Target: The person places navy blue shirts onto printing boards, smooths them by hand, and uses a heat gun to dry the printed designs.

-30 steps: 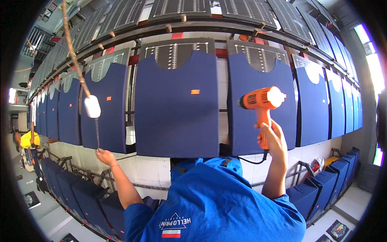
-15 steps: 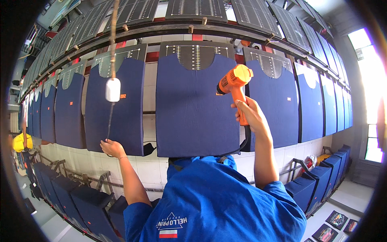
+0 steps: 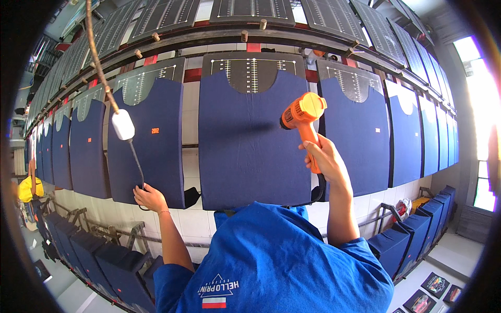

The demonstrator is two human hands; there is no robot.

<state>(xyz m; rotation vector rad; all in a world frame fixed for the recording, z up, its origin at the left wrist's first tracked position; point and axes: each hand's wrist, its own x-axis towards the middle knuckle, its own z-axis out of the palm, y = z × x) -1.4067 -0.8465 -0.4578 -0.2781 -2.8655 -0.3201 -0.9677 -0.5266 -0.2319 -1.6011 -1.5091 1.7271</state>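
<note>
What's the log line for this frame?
left hand: holds cord | right hand: grips heat gun | heat gun: over navy shirt, nozzle pointing left | navy shirt: on board

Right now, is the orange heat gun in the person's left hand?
No, the right hand grips the orange heat gun by its handle, while the left hand holds a dark cord.

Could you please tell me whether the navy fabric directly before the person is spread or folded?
Spread: the navy fabric lies flat over its dark board, whose marked end shows beyond a curved edge.
</note>
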